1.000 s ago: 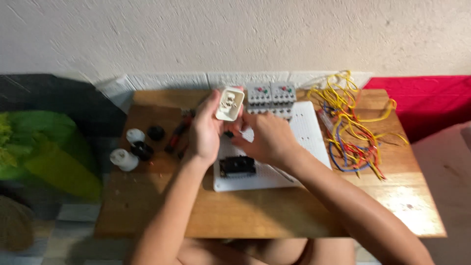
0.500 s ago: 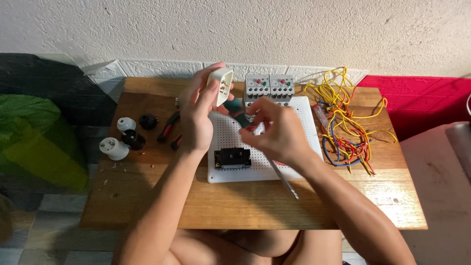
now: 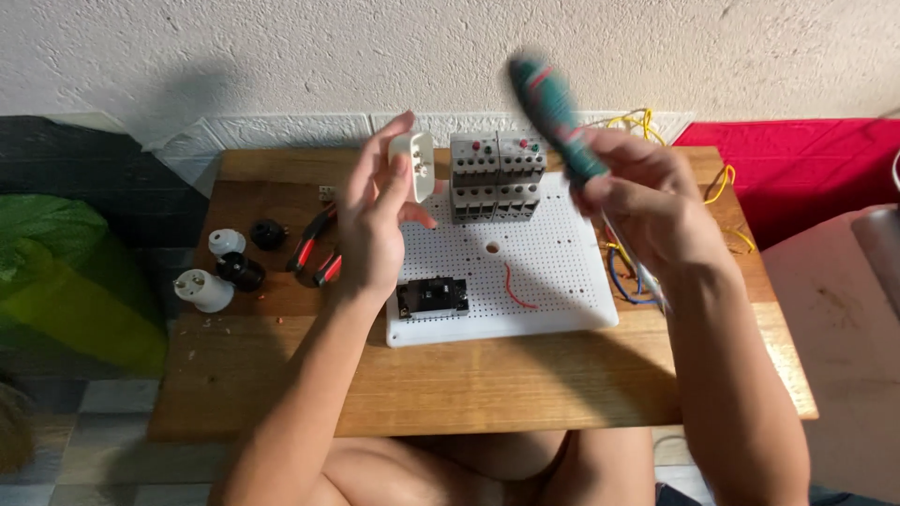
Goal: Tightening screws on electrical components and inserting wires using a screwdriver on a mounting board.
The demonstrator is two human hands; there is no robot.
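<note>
My left hand (image 3: 373,225) holds a small white socket (image 3: 413,165) up above the left side of a white perforated board (image 3: 553,281). My right hand (image 3: 647,201) is raised over the board's right edge and grips a green-handled screwdriver (image 3: 553,112), blurred, with its handle pointing up and left. On the board sit two grey contactors (image 3: 497,178) at the back, a black switch block (image 3: 432,296) at the front left and a short red wire (image 3: 517,289).
The board lies on a small wooden table (image 3: 469,384) against a white wall. Red-handled pliers (image 3: 314,248), black and white lamp holders (image 3: 225,267) lie at left. Yellow, red and blue wires (image 3: 722,187) pile at right. Green bag (image 3: 66,272) left, red cloth (image 3: 806,169) right.
My right hand has lifted from the board and now holds the screwdriver up in the air. My left hand keeps the white socket, turned slightly.
</note>
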